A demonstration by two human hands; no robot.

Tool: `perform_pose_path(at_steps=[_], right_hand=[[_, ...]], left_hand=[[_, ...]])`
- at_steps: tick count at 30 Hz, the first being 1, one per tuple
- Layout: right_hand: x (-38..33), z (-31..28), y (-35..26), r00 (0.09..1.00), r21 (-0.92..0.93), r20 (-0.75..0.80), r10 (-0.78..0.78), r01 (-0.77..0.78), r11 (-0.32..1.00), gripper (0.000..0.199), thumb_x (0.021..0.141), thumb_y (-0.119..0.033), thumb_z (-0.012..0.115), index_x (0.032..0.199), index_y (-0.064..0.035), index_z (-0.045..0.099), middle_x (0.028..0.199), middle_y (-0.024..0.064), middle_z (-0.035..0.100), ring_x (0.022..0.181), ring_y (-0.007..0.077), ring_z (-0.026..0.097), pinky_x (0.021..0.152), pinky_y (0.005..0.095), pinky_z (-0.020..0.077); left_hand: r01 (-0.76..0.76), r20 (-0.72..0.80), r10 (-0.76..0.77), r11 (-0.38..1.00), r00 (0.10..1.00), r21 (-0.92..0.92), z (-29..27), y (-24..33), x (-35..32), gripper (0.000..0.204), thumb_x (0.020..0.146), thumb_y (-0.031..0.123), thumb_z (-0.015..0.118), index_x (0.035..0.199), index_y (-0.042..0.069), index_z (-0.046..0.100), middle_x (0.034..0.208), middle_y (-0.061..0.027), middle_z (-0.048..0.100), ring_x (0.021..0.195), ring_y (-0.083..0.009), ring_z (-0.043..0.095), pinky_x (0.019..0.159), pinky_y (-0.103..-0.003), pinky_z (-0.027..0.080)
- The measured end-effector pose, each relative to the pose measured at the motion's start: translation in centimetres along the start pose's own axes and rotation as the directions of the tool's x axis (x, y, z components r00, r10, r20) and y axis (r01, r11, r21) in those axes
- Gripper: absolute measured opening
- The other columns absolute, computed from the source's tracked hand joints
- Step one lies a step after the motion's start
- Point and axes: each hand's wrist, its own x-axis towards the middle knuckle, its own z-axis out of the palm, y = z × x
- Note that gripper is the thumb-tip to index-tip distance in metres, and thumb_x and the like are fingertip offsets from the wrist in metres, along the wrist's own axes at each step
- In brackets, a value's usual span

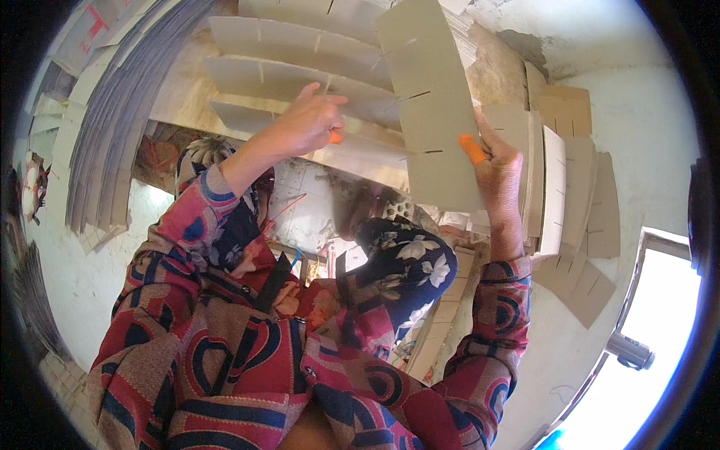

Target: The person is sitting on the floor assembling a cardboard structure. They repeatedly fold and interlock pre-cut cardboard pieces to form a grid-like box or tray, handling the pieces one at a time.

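My right hand [499, 169] grips a long grey cardboard strip [431, 112] by its right edge, the orange-covered thumb lying on its face. The strip is held up at a slight tilt and has two short dark slits. To its left my left hand [306, 124] is open and holds nothing visible, with fingers stretched out and apart and an orange cover on the thumb. Just beyond the left hand, several slotted cardboard strips [292, 79] stand on edge in spaced rows on a pale wooden board [180, 94]. The raised strip hides their right ends.
A tall stack of cardboard sheets [124, 112] leans at the left. At the right stand more slotted cardboard pieces [553, 191], with brown ones [566, 109] behind against the pale wall [637, 112]. My knee in dark flowered cloth [412, 262] is below the board.
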Motion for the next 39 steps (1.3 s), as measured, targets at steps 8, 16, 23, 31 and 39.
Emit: perform_pose_path(at_steps=[8,16,23,31,39], right_hand=[[0.4,0.6,0.0,1.0,-0.119,-0.018,0.023,-0.025,0.993,0.044,0.078,-0.008,0.07,0.12,-0.0047,0.059,0.076,0.0227,0.058,0.055,0.0137,0.05,0.055,0.0274,0.0447],[-0.5,1.3,1.2,0.996,-0.024,-0.085,-0.027,0.025,0.999,0.043,0.077,-0.007,0.071,0.119,-0.0055,0.06,0.062,0.0188,0.048,0.052,0.0115,0.039,0.051,0.0259,0.0407],[1.1,1.2,0.6,0.999,-0.013,-0.001,-0.042,0.042,0.999,0.042,0.078,-0.005,0.069,0.119,-0.0056,0.06,0.083,0.0224,0.062,0.058,0.0155,0.054,0.06,0.0276,0.0471],[2.5,1.7,0.4,0.98,-0.006,0.196,0.029,-0.028,1.0,0.042,0.079,-0.002,0.067,0.12,-0.0044,0.058,0.099,0.0233,0.061,0.083,0.0263,0.067,0.071,0.0296,0.0495],[2.6,4.3,1.8,0.983,0.049,0.166,-0.075,0.068,0.997,0.043,0.08,-0.003,0.066,0.121,-0.0042,0.056,0.094,0.0269,0.06,0.081,0.0332,0.065,0.071,0.0331,0.0499]], left_hand=[[0.0,0.014,0.0,1.0,1.0,0.008,0.2,-0.8,0.3,0.016,0.073,0.017,0.071,0.065,0.005,0.063,0.078,-0.01,0.066,0.119,-0.0255,0.051,0.104,-0.056,0.025],[-0.044,-0.16,0.04,0.999,0.986,-0.022,-2.1,-0.2,1.8,0.017,0.073,0.019,0.072,0.072,0.004,0.065,0.08,-0.0109,0.065,0.109,-0.0275,0.055,0.095,-0.045,0.038],[-0.001,-0.345,0.132,0.934,0.929,0.356,-3.2,-8.6,10.0,0.026,0.072,0.014,0.072,0.094,0.006,0.063,0.082,-0.0117,0.062,0.084,-0.0302,0.058,0.07,-0.044,0.044],[0.008,-0.263,0.076,0.953,0.962,0.303,-1.3,-10.8,11.4,0.026,0.068,0.01,0.074,0.09,0.008,0.063,0.083,-0.0125,0.062,0.085,-0.0343,0.059,0.072,-0.043,0.046],[0.051,-0.296,0.028,0.965,0.955,0.258,-1.3,-10.1,11.8,0.021,0.067,0.009,0.074,0.084,0.007,0.062,0.083,-0.0138,0.061,0.083,-0.0357,0.058,0.072,-0.043,0.047]])
